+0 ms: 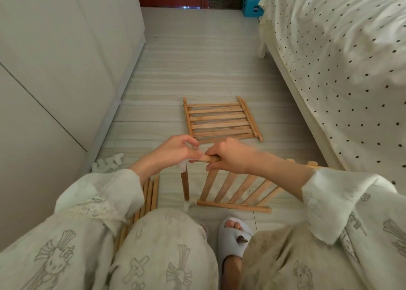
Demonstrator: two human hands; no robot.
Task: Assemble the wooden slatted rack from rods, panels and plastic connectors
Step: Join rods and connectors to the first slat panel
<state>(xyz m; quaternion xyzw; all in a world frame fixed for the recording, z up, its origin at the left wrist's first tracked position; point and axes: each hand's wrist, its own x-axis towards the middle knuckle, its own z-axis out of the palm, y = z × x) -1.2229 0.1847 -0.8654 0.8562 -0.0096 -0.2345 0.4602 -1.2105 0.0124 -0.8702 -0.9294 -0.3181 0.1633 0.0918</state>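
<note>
My right hand [230, 155] grips the top rail of a slatted wooden panel [237, 188] that stands tilted on the floor in front of my knees. My left hand [171, 153] pinches a white plastic connector [183, 165] at the end of that rail. From the connector a wooden rod [185, 185] hangs down to the floor. A second slatted panel [222, 120] lies flat on the floor farther away. A bundle of loose rods [148, 198] lies beside my left knee, partly hidden by my sleeve.
A pile of white plastic connectors [107, 162] lies by the base of the white wardrobe [66, 70] on the left. A bed with a dotted cover [340, 70] lines the right side. My foot in a pale slipper [234, 235] rests below the panel.
</note>
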